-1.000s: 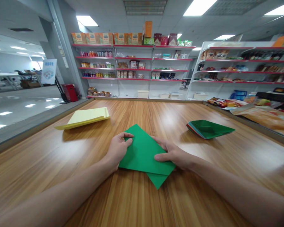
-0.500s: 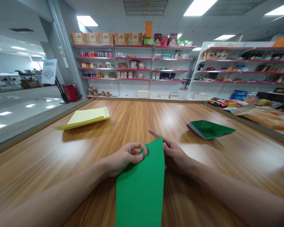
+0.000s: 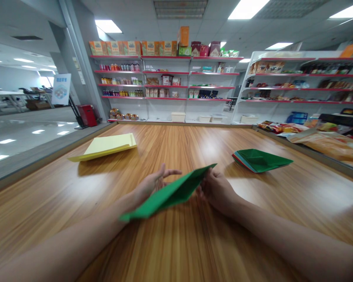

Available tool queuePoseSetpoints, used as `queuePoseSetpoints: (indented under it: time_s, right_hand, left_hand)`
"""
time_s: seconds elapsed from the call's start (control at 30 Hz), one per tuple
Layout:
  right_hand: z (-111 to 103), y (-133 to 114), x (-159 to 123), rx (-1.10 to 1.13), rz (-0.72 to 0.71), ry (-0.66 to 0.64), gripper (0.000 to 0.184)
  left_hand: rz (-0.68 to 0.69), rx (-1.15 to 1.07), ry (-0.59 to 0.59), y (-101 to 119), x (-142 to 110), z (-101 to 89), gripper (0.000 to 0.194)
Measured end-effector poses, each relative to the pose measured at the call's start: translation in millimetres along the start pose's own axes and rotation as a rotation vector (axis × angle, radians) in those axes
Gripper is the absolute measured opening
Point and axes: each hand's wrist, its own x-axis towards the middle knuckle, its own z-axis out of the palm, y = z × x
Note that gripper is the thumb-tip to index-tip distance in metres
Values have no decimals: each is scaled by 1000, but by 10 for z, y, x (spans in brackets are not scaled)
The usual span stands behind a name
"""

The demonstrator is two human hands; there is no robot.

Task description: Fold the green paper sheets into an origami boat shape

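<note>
A folded green paper sheet (image 3: pixel 167 194) is lifted off the wooden table (image 3: pixel 176 243), tilted nearly edge-on, running from lower left to upper right. My right hand (image 3: pixel 216 190) pinches its far right end. My left hand (image 3: pixel 153 185) sits under and behind the sheet with fingers spread, touching it. Part of each hand is hidden by the paper.
A pale yellow sheet (image 3: pixel 106 147) lies at the far left of the table. A stack of coloured papers with green on top (image 3: pixel 260 159) lies at the right. Snack packets (image 3: pixel 323 141) line the right edge. Store shelves (image 3: pixel 164 82) stand behind.
The green paper went from lying flat under both hands to being lifted and turned; now it is tilted almost edge-on, and my left fingers have spread.
</note>
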Motion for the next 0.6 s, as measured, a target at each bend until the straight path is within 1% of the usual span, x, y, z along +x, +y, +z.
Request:
queuePoseSetpoints:
  time_s: [0.07, 0.1, 0.13, 0.17, 0.2, 0.23, 0.27, 0.33, 0.4, 0.43, 0.5, 0.6]
  right_hand:
    - [-6, -55, 41, 10, -66, 241, 41]
    - [-18, -78, 62, -9, -92, 337, 41]
    - [-33, -96, 82, -36, -117, 406, 41]
    - [-50, -108, 98, -65, -139, 452, 41]
    - [-66, -114, 111, -93, -152, 477, 42]
    - [-78, -114, 120, -117, -159, 488, 42]
    - [-87, -111, 125, -139, -161, 488, 42]
    - [-91, -100, 121, -171, -158, 471, 42]
    - [-85, -92, 108, -184, -142, 430, 41]
    - [-83, -90, 100, -179, -126, 404, 41]
    - [-84, -90, 88, -150, -89, 343, 42]
    - [-97, -94, 81, -90, -66, 248, 43]
  left_hand:
    - [85, -66, 190, 47, 31, -57, 27]
    - [162, -55, 250, 64, 39, -74, 32]
    - [261, -24, 297, 75, 41, -82, 42]
    - [356, 16, 314, 80, 37, -80, 55]
    - [435, 54, 300, 80, 29, -72, 65]
    - [492, 84, 269, 76, 20, -60, 70]
    - [520, 99, 231, 70, 12, -49, 68]
    - [526, 97, 194, 58, 7, -37, 47]
    - [519, 69, 240, 52, 19, -46, 27]
    - [520, 53, 272, 53, 29, -57, 24]
    - [531, 30, 313, 63, 47, -80, 27]
    - [558, -5, 338, 85, 62, -109, 31]
